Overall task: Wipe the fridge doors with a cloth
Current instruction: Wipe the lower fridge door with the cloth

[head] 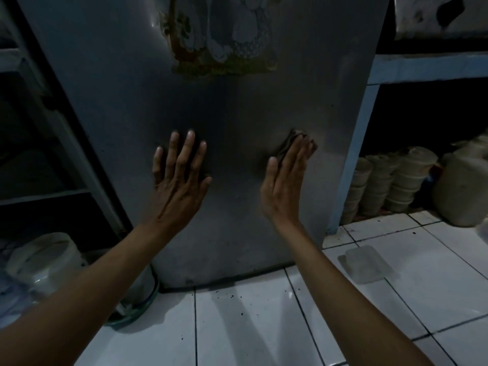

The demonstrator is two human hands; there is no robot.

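The person faces the lower part of a grey fridge door (137, 83) in dim light. The right hand (286, 178) lies flat with straight fingers, pressing a small dark folded cloth (291, 142) against the door near its right edge, low down; the cloth is pinned under the fingers rather than clutched. The left hand (179, 175) is spread flat on the door beside it, holding nothing and seemingly bracing. A worn sticker (224, 38) sits higher on the door. The wiping looks to be under way on the lower half; how much is already clean cannot be told in this light, and the upper area around the sticker is out of the cloth's present reach. A lidded container (365, 264) lies on the tiled floor (250, 326) to the right
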